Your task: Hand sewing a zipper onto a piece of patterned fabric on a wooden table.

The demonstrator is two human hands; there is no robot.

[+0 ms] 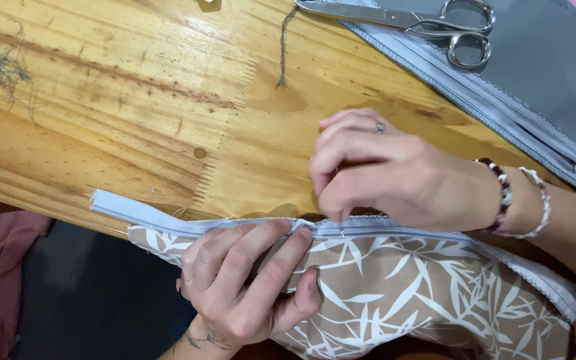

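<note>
A wooden table fills the view. Over its near edge lies brown leaf-print fabric with a pale grey zipper running along its top edge. The left hand comes up from below, fingers curled shut around the fabric just under the zipper, thumb pressed on the cloth. The right hand reaches in from the right, knuckles up, fingertips pinched together on the zipper right beside the left fingers. Grey cloth lies at the far right corner, with steel scissors resting on it.
</note>
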